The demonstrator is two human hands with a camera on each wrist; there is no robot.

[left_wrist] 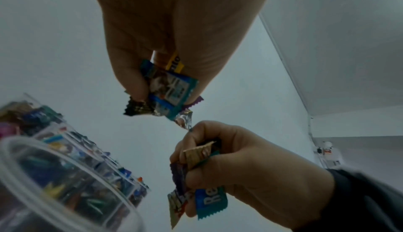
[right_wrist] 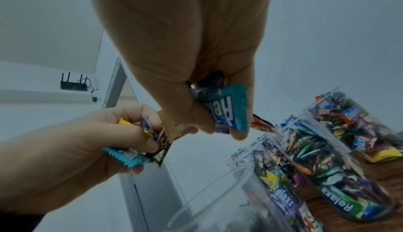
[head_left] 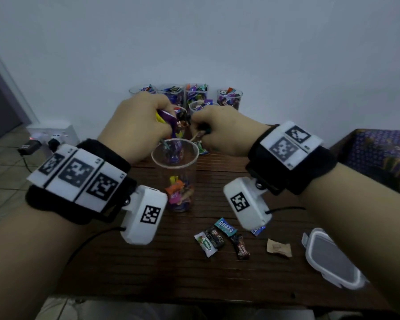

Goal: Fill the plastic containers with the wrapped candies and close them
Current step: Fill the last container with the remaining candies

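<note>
On the worktop: dark slatted wooden worktop (head_left: pixel 148 262) carries everything.
Left hand (head_left: pixel 134 128): raised over the cup, grip closed on a bunch of wrapped candies (left_wrist: pixel 167 89).
Right hand (head_left: pixel 224 130): raised opposite, grip closed on a teal-wrapped candy (right_wrist: pixel 226 111) and others.
Clear plastic cup (head_left: pixel 174 158): open, upright below both hands, few candies at bottom.
Filled clear containers (head_left: pixel 229 98): at the wall.
White rectangular lid (head_left: pixel 330 257): near right edge.
Loose wrapped candies (head_left: pixel 219 236): lying before the cup.
</note>
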